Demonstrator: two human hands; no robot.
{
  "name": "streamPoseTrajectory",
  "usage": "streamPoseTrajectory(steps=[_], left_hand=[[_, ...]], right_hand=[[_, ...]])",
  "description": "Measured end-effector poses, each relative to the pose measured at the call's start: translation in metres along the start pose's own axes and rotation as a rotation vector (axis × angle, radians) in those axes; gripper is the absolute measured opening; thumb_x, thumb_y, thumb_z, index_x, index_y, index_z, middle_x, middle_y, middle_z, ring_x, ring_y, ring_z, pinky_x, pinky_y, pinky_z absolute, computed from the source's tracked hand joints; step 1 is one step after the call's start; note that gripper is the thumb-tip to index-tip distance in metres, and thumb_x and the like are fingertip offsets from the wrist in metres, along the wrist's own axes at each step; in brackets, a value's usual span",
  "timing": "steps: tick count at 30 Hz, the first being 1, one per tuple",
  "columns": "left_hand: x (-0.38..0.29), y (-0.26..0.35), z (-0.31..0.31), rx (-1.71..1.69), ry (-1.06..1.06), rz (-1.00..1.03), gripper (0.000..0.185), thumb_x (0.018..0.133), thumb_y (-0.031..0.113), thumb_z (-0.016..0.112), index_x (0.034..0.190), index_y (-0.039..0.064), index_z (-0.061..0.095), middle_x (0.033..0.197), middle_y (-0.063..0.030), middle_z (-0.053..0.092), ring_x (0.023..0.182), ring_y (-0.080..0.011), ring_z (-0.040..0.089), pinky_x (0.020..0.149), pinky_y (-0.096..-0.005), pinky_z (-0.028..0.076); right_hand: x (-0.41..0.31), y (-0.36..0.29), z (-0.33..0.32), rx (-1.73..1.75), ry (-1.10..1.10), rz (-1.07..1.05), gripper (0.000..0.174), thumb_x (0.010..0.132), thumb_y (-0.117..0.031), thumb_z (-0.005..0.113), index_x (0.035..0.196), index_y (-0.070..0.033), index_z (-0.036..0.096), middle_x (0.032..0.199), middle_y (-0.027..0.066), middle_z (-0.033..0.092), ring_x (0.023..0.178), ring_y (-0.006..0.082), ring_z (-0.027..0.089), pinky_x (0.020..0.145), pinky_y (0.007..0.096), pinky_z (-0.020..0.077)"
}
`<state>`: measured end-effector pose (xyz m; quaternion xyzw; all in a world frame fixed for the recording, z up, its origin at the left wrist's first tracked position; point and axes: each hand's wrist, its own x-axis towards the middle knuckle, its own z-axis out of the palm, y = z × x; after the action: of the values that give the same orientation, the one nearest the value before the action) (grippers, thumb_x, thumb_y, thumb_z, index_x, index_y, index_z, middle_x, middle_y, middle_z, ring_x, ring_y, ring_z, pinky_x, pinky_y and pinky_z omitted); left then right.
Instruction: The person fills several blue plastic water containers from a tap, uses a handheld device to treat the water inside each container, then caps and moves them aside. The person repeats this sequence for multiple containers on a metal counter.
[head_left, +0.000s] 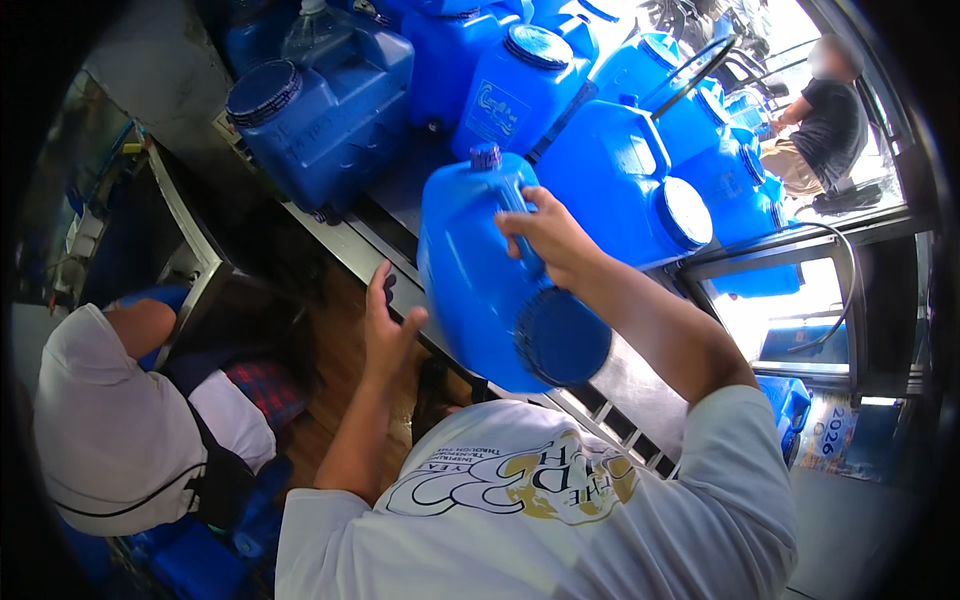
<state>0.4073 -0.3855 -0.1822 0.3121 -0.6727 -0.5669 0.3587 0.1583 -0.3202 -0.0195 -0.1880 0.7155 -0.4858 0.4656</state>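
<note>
My right hand (541, 232) grips the moulded handle of a blue plastic water jug (469, 270). The jug is tilted in front of my chest, its wide dark blue screw cap (564, 337) towards me and its small ridged cap (485, 156) at the far end. To the left of the jug, my left hand (392, 319) is raised with fingers and thumb apart, holding nothing. Just beyond the held jug stands another blue jug (600, 172) with a large pale round cap (685, 214).
Several blue water containers (517, 90) crowd the metal counter (352, 259) ahead. A darker blue container (322, 127) stands at its left. A co-worker in a white shirt (120, 427) is close on my left. Another person (825, 127) sits beyond the metal-framed opening (862, 229) at right.
</note>
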Motion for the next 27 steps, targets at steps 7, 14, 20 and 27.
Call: streamPoseTrajectory(steps=[7, 14, 20, 27], left_hand=[[0.044, 0.034, -0.016, 0.032, 0.196, 0.194, 0.13, 0.067, 0.08, 0.073, 0.156, -0.001, 0.022, 0.155, -0.0266, 0.031, 0.143, -0.0382, 0.035, 0.117, -0.0472, 0.03], [0.192, 0.015, -0.082, -0.131, 0.149, 0.286, 0.119, 0.07, 0.087, 0.064, 0.146, 0.0, 0.038, 0.139, -0.0196, 0.048, 0.129, -0.0299, 0.048, 0.111, -0.0419, 0.037], [0.201, 0.001, -0.079, -0.121, 0.098, 0.291, 0.116, 0.072, 0.086, 0.063, 0.146, 0.0, 0.038, 0.139, -0.0185, 0.048, 0.13, -0.0288, 0.047, 0.112, -0.041, 0.036], [0.202, -0.002, -0.081, -0.095, 0.066, 0.299, 0.112, 0.074, 0.085, 0.063, 0.148, 0.004, 0.036, 0.142, -0.0167, 0.047, 0.132, -0.0282, 0.045, 0.113, -0.0414, 0.035]], right_hand=[[0.139, -0.048, 0.095, 0.633, 0.231, -0.084, 0.012, 0.095, -0.011, 0.068, 0.097, -0.004, 0.058, 0.085, 0.0105, 0.059, 0.064, 0.0229, 0.059, 0.055, 0.0374, 0.0522], [0.21, -0.084, 0.138, 0.652, 0.524, -0.13, 0.044, 0.094, -0.019, 0.069, 0.121, 0.001, 0.04, 0.093, 0.0146, 0.06, 0.072, 0.0236, 0.061, 0.062, 0.0397, 0.0527], [0.22, -0.082, 0.127, 0.294, 0.605, -0.141, 0.053, 0.094, -0.034, 0.067, 0.125, 0.003, 0.045, 0.103, 0.0174, 0.064, 0.08, 0.0236, 0.065, 0.071, 0.0374, 0.0553], [0.093, -0.017, -0.057, -0.592, 0.675, -0.783, 0.03, 0.084, -0.026, 0.073, 0.11, -0.012, 0.074, 0.105, 0.0178, 0.073, 0.102, 0.0349, 0.069, 0.086, 0.0437, 0.0546]])
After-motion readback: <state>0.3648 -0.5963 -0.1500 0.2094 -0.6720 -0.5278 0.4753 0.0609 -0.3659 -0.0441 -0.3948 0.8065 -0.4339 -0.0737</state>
